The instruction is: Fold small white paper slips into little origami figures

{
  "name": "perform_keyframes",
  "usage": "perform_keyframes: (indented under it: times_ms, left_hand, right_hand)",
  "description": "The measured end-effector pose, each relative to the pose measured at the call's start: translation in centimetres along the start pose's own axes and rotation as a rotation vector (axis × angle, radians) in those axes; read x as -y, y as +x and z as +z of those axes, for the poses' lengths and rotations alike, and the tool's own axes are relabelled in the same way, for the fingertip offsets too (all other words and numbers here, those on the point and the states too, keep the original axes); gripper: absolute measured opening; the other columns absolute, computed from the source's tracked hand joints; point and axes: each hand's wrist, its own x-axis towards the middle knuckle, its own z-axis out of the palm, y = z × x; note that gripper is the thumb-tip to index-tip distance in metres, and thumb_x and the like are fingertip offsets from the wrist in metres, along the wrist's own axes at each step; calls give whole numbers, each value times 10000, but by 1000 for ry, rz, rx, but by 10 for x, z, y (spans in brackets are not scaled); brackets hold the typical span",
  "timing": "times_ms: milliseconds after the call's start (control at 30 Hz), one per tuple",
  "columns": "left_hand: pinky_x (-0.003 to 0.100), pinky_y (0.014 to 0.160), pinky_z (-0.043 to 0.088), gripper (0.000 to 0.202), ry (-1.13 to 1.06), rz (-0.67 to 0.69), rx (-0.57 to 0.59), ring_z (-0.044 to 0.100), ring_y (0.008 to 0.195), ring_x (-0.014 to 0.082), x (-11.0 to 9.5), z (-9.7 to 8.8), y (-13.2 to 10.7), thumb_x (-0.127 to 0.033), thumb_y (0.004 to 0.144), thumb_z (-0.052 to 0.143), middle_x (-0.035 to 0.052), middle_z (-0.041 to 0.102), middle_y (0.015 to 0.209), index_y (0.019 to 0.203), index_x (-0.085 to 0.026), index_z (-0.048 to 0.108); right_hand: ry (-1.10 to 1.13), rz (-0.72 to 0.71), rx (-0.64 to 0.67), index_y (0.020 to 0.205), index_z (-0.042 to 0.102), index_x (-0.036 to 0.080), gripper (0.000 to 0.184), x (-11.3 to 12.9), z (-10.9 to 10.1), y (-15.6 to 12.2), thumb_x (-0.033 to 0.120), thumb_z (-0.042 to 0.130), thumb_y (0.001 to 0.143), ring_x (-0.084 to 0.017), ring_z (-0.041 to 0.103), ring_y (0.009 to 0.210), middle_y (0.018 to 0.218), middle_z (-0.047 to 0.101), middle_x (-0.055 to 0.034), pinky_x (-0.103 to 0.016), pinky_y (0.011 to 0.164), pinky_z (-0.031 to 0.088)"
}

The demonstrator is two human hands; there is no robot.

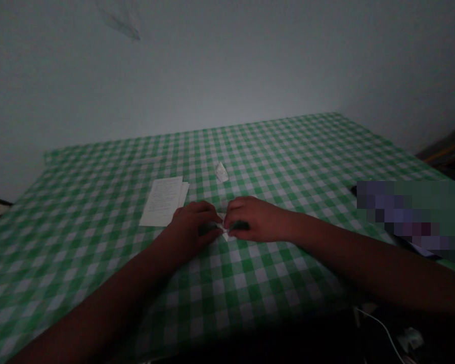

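My left hand [193, 222] and my right hand [256, 218] meet at the middle of the table, both with fingers pinched on a small white piece of paper [223, 228] that lies low on the green-and-white checked tablecloth [98, 253]. Only a sliver of the paper shows between the fingertips. Just left of my left hand lies a stack of white printed sheets [164, 200]. A small crumpled white scrap [222, 172] rests a little farther back on the cloth.
A plain pale wall rises behind the table's far edge. At the right lies a flat dark object [409, 237], partly blurred out. A white cable [379, 328] and small white bits lie in the dark near the bottom right.
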Motion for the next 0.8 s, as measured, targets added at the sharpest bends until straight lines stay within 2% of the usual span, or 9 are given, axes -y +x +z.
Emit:
perform_keyframes:
  times_ms: [333, 800]
  left_hand:
    - [448, 981, 452, 157, -37, -39, -3, 581, 1126, 247, 2, 1, 1, -314, 845, 682, 35, 639, 1169, 991, -281, 729]
    - [439, 991, 445, 136, -48, -58, -7, 578, 1134, 238, -2, 0, 1, -299, 850, 679, 25, 635, 1164, 978, -279, 721]
  right_hand:
    - [-16, 60, -8, 934, 689, 185, 128, 0, 4, 5, 301, 640, 910, -165, 597, 886, 935, 655, -41, -318, 822, 439]
    - [26, 135, -55, 886, 672, 189, 67, 3, 7, 8, 237, 699, 847, -155, 588, 865, 883, 641, -14, -292, 793, 420]
